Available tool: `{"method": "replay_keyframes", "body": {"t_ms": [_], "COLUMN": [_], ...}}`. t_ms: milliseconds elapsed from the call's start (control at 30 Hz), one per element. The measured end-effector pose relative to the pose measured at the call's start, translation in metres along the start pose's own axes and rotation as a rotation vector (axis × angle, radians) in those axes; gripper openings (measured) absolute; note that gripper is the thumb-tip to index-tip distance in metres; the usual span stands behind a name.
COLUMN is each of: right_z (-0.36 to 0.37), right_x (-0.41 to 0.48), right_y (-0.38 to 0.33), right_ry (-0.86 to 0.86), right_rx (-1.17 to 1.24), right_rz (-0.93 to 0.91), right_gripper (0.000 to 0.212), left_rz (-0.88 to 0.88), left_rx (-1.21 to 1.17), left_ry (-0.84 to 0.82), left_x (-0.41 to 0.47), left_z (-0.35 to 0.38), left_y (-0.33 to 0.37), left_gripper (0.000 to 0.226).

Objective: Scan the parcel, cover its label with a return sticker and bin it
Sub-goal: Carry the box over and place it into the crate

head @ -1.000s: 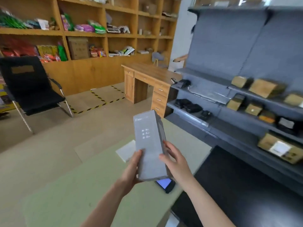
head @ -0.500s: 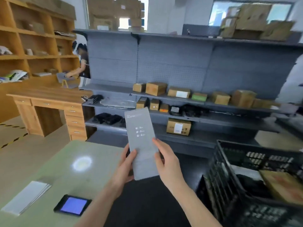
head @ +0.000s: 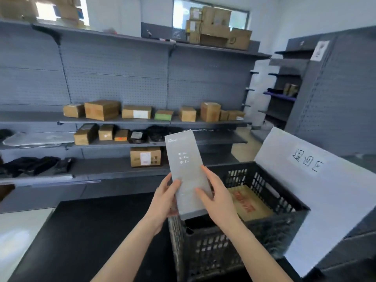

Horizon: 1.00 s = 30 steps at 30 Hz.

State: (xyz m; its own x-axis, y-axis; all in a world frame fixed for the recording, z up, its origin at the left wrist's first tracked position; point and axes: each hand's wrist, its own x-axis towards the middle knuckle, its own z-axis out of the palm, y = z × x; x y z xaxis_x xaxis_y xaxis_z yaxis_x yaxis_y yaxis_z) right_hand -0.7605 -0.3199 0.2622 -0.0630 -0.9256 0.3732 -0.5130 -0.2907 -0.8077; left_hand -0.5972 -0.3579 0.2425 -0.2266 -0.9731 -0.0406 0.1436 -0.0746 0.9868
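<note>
facing grey shelving (head: 122,82), black crate (head: 264,176)

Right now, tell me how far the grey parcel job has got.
Done: scanning and stickering cannot be confirmed; the visible face of the tall grey rectangular box shows only small print, no sticker.
In hand: the left hand and right hand hold it upright over the black slatted plastic crate, which already holds a brown cardboard parcel.
Left: drop it in.

Head view, downward over crate (head: 264,178)
</note>
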Motion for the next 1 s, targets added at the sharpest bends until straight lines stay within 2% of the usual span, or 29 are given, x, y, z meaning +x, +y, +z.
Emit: {"method": "replay_keyframes", "body": {"t_ms": [200,333,467,667,867,1000], "right_z": [-0.057,-0.083,-0.097,-0.115,-0.116,-0.113], "right_x": [0.019,0.038,0.056,0.071,0.072,0.073], "right_y": [0.046,0.079,0.111,0.159,0.206,0.215], "right_ry": [0.094,0.147,0.199,0.205,0.126,0.126], "right_rx": [-0.070,-0.113,-0.172,-0.217,-0.358,-0.406], "right_rz": [0.131,0.234,0.326,0.447,0.620,0.624], "right_gripper": [0.058,0.058,0.058,0.058,0.057,0.053], "left_rz": [0.020,0.015,-0.011,-0.071,-0.121,-0.110], "left_rx": [0.071,0.080,0.060,0.105,0.189,0.283], "left_ry": [-0.129,-0.284,-0.414,-0.448,-0.598,-0.559], "left_x": [0.065,0.112,0.158,0.203,0.222,0.232], "left_z": [0.069,0.104,0.134,0.171,0.181,0.176], "left_y": [-0.022,-0.041,-0.064,-0.104,-0.140,-0.147], "left_gripper": [0.058,0.072,0.074,0.079,0.090,0.083]}}
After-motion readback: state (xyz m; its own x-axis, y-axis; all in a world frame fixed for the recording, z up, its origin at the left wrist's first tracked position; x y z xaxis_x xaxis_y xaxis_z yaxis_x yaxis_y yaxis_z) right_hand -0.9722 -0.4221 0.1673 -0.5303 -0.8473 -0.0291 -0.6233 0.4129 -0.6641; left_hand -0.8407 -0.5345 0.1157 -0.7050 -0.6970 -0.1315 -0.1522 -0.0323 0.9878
